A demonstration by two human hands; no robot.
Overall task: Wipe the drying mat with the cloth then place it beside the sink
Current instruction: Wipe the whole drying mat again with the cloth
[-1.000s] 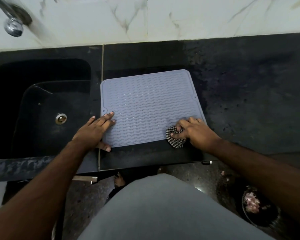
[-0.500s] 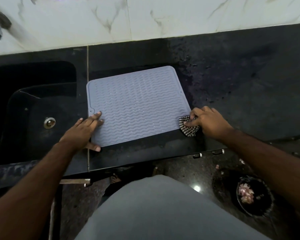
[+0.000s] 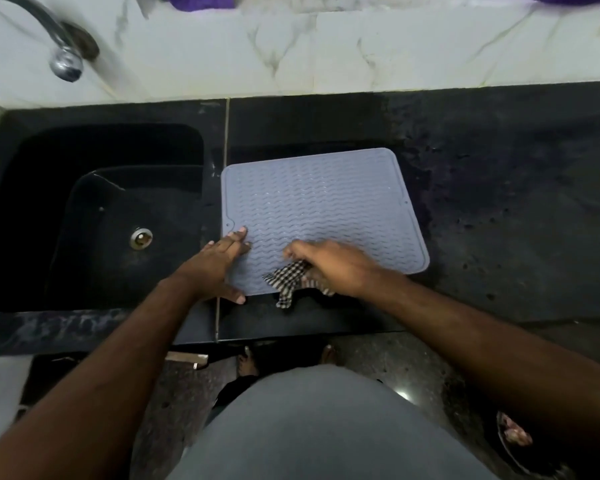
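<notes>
While my left hand is lying flat with fingers straight and together, pressing the mat's near-left corner, my right hand is gripping the cloth, fingers curled round it. Cloth is checked black and white, bunched under my palm, sitting on the mat's near edge with one tail hanging off onto the counter. Mat is grey with a wavy rib pattern, lying flat on the black counter, its left edge just beside the sink, near the seam in the stone. My left thumb is resting on the counter off the mat's near edge. Sink is black, drain showing in its floor, tap sticking out over its far-left corner from the marble wall. Right hand is somewhat motion-blurred, so I can't tell exact finger placement.
</notes>
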